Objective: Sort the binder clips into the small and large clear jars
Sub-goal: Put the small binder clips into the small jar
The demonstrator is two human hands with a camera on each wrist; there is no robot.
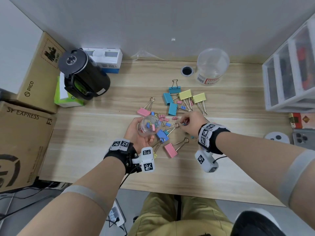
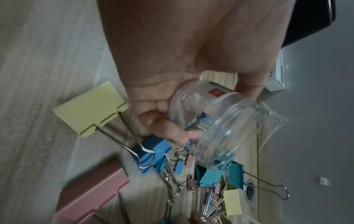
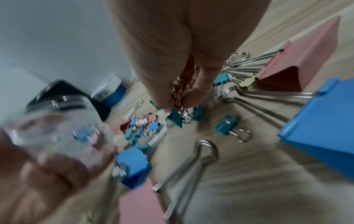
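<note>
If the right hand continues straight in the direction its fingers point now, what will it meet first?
Probably the small clear jar held by the left hand: the right hand, pinching a small teal clip, points leftward at it. Small clips lie below that line; depth is unclear.

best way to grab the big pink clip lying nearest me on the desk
Pinch the pink clip across its folded pink body, coming straight down from above. It lies flat and clear of the pile, wire handles pointing away to the right. The right hand is nearer but already holds a small clip.

We wore black wrist straps point(image 1: 215, 141) with white marker-printed camera blocks point(image 1: 148, 159), grey armbands point(image 1: 88, 195) and olive trousers point(image 1: 177, 217).
</note>
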